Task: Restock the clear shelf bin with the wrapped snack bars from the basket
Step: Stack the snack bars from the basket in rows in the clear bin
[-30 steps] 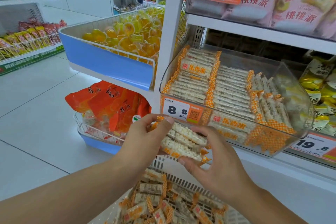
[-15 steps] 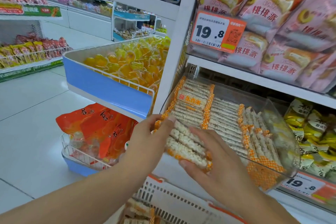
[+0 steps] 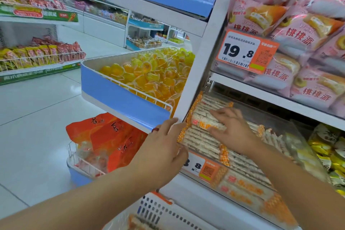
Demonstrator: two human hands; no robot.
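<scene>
The clear shelf bin [image 3: 296,132] sits on the middle shelf and holds rows of wrapped snack bars [image 3: 201,142] with orange checked ends. My right hand [image 3: 231,129] lies flat on top of the bars at the bin's left side, fingers spread and pressing down. At the bin's left front corner my left hand [image 3: 162,147] touches the bars' ends, fingers loose, partly covering the 8.8 price tag [image 3: 199,168]. The white basket [image 3: 155,209] with orange trim is at the bottom edge, with a few more bars [image 3: 138,222] showing inside.
A white shelf upright [image 3: 201,61] stands just left of the bin. A blue tray of yellow jelly cups [image 3: 149,76] juts out at left, with orange bags [image 3: 112,136] in a wire rack below. Pink cake packs [image 3: 298,43] fill the shelf above. Yellow packets [image 3: 332,155] lie to the right.
Both hands carried a stack of bars up from over the basket and into the bin's left side. The right hand moved from under the stack to flat on top.
</scene>
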